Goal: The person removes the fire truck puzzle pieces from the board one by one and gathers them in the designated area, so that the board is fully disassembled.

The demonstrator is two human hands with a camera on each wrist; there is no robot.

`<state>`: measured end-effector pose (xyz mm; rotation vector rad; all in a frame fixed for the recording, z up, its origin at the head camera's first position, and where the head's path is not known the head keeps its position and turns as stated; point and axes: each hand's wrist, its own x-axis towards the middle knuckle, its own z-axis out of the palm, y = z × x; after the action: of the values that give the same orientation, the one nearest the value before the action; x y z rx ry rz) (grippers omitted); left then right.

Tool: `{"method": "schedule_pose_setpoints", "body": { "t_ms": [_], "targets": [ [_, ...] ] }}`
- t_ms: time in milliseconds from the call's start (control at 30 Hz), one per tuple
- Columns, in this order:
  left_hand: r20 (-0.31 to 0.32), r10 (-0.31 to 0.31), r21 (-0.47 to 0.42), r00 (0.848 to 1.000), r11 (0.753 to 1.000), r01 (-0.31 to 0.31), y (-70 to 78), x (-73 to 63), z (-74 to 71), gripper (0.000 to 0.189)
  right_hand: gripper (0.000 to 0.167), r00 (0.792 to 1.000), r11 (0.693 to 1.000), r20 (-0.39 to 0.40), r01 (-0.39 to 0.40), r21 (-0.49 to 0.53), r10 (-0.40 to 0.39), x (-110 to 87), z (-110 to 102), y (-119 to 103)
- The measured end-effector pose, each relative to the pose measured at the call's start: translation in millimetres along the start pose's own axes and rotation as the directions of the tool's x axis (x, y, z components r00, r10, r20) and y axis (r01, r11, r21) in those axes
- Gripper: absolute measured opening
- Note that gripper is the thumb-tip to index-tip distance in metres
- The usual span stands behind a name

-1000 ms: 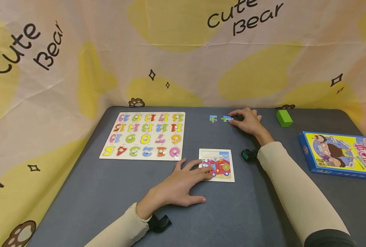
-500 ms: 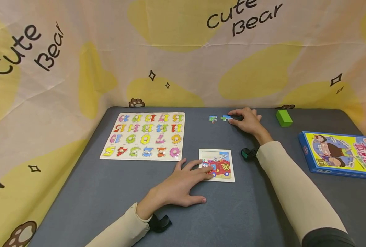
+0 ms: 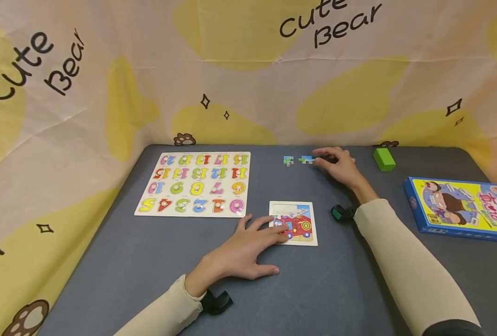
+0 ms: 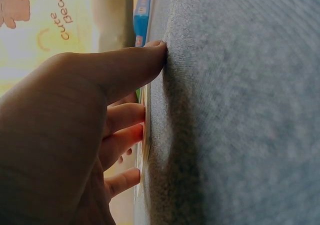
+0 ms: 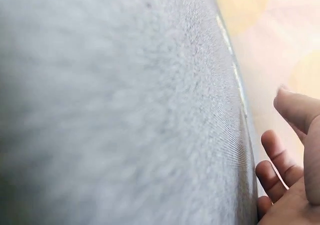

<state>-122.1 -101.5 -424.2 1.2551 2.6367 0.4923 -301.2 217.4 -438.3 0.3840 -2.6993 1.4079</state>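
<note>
Far back on the dark table, two small jigsaw pieces lie side by side, a left piece and a right piece, both blue and green. My right hand is just right of the right piece, its thumb and forefinger spread and nothing visible between them; the right wrist view shows the fingers loosely bent. Nearer, my left hand lies spread, its fingertips resting on a small framed puzzle with a red vehicle. Part of the puzzle's upper left shows bare backing. The fingers cover its lower left.
A number puzzle board lies at the left with colourful numerals, upside down from here. A green block sits at the back right, and a blue and yellow box is at the right. A printed cloth hangs behind the table.
My right hand has drawn back slightly to the right, letting go of the right jigsaw piece, which stays on the table. The left hand keeps its place on the puzzle.
</note>
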Motion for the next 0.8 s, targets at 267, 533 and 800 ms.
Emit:
{"method": "schedule_pose_setpoints", "body": {
  "t_ms": [267,533,800],
  "targets": [
    [0.002,-0.002,0.001,1.000,1.000,0.002,0.0,0.3,0.6,0.067,0.031,0.998,1.000,-0.056,0.016,0.005,-0.015,-24.5,-2.6,1.0],
    [0.011,-0.011,-0.007,1.000,1.000,0.011,-2.2,2.0,1.3,0.067,0.020,0.991,0.995,0.104,0.088,-0.041,-0.084,-51.7,-1.2,-13.1],
    [0.017,-0.016,-0.010,1.000,1.000,0.016,-1.8,2.5,1.4,0.068,0.018,0.943,0.978,0.268,0.208,-0.020,-0.195,-74.1,7.8,-28.4]
  ]
}}
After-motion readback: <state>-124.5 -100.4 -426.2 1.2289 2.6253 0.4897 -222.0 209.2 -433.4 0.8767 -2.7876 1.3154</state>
